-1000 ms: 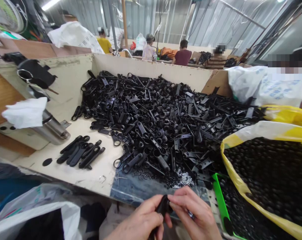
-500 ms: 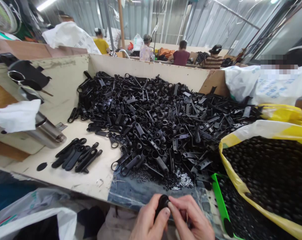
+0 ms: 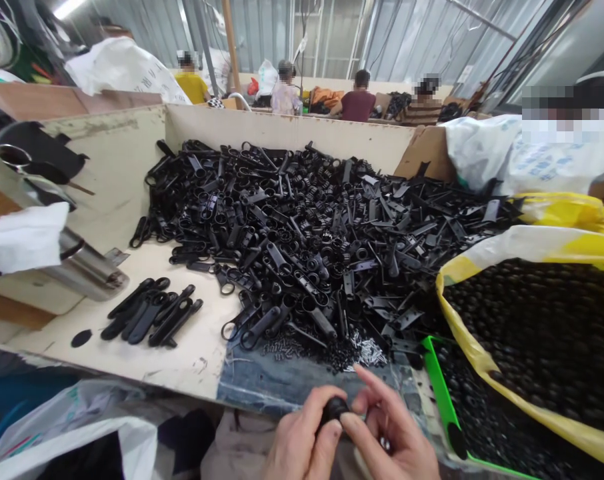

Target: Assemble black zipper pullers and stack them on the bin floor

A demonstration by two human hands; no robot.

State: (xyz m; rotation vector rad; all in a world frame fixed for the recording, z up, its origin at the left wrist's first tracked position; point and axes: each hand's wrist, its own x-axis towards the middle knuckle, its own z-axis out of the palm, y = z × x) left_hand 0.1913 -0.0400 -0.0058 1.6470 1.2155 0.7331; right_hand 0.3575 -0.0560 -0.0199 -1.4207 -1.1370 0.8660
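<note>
At the bottom edge my left hand (image 3: pixel 302 443) and my right hand (image 3: pixel 389 437) meet over a small black plastic part (image 3: pixel 333 409). The left thumb and fingers grip the part; the right thumb presses on its round top and the right index finger is stretched out. Just beyond the hands lies a big heap of black plastic handle pieces (image 3: pixel 302 233) on a pale board (image 3: pixel 202 340). Tiny springs and metal pins (image 3: pixel 327 350) lie at the heap's near edge, on blue denim cloth (image 3: pixel 267 380).
A small row of assembled black pieces (image 3: pixel 149 317) lies at the left of the board. A yellow bag of black round parts (image 3: pixel 542 327) and a green tray (image 3: pixel 439 400) stand at the right. A steel flask under white cloth (image 3: pixel 57 253) is at the left. Several people sit far behind.
Both hands have stayed at the bottom edge, shifting slightly right. The right index finger has lifted and straightened, and the black part's round end now shows between the thumbs.
</note>
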